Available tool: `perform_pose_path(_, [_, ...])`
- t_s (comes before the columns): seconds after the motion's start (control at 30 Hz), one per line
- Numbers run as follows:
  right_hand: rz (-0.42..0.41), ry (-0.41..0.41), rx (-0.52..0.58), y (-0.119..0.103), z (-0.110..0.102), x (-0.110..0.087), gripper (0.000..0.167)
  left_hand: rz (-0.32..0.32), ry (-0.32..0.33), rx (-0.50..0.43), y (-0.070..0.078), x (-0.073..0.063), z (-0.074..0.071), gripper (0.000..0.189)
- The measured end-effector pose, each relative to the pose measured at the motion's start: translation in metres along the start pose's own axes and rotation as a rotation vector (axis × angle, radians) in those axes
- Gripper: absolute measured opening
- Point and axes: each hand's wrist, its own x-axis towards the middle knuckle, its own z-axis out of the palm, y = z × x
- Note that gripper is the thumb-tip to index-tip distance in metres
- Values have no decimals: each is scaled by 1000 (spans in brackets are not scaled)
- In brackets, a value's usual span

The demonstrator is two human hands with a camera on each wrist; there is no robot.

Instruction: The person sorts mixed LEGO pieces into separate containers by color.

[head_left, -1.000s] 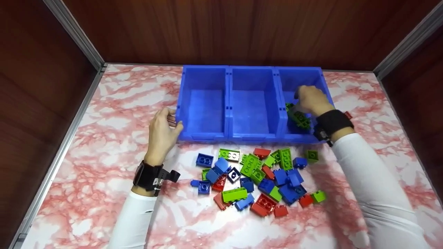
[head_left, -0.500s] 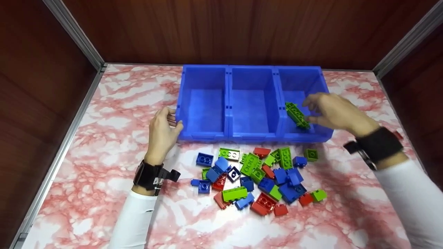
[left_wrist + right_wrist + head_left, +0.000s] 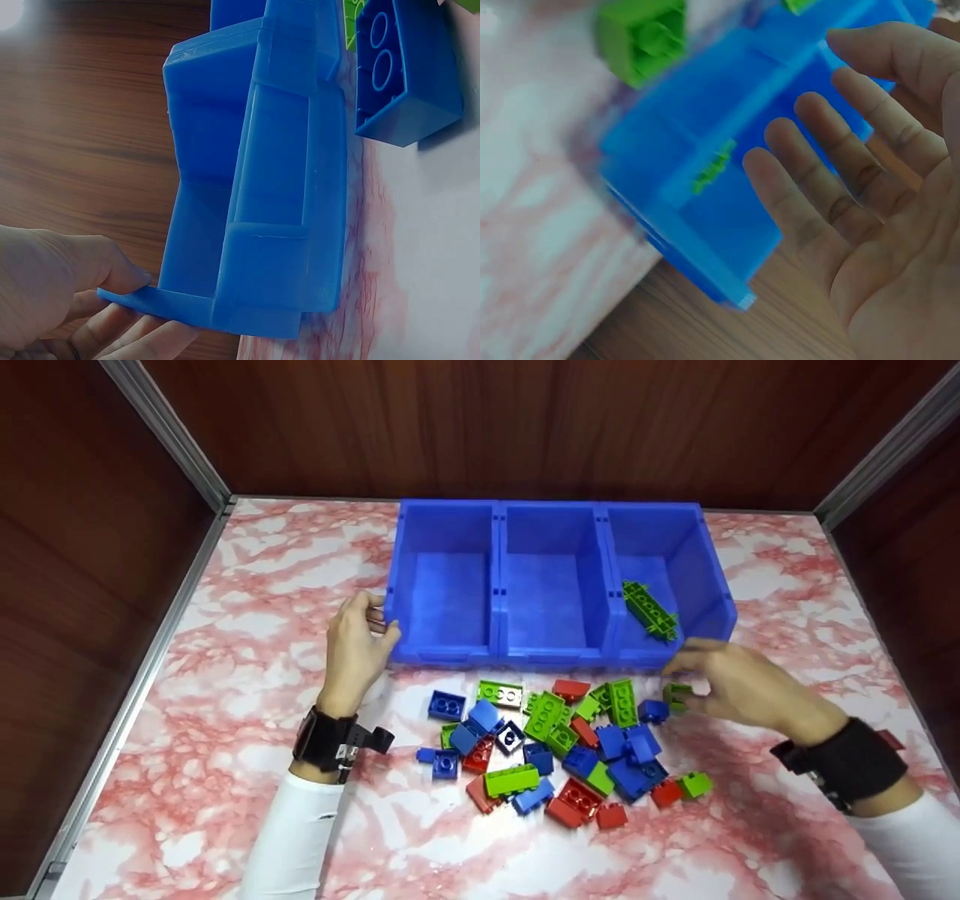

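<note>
My left hand (image 3: 356,652) grips the left wall of the blue three-compartment bin (image 3: 555,658). In the left wrist view the thumb (image 3: 124,274) lies on the rim and the fingers curl beneath it. The right hand (image 3: 739,690) is just in front of the bin's right compartment, fingertips at a small square green brick (image 3: 676,699) that it partly covers. The right wrist view shows its fingers (image 3: 791,154) spread and relaxed, holding nothing. Green bricks (image 3: 649,613) lie in a slanting row in the right compartment; the middle and left compartments hold none.
Several red, green and blue bricks lie in a loose pile in front of the bin, among them a long green brick (image 3: 512,781) and a red brick (image 3: 571,802). Dark wood panels (image 3: 480,427) with metal edging enclose the marbled table (image 3: 247,660).
The right hand has come out of the right compartment, leaving green bricks there, and has moved forward to the small green brick. My left hand has stayed on the bin's wall.
</note>
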Motion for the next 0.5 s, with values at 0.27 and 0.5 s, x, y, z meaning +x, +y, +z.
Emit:
perform_pose_path(0.27, [48, -78, 20, 4, 25, -7, 34, 2, 0, 1, -1, 0, -1, 32])
perform_pose_path(0.5, [33, -103, 30, 9, 38, -9, 35, -4, -9, -4, 1, -1, -1, 32])
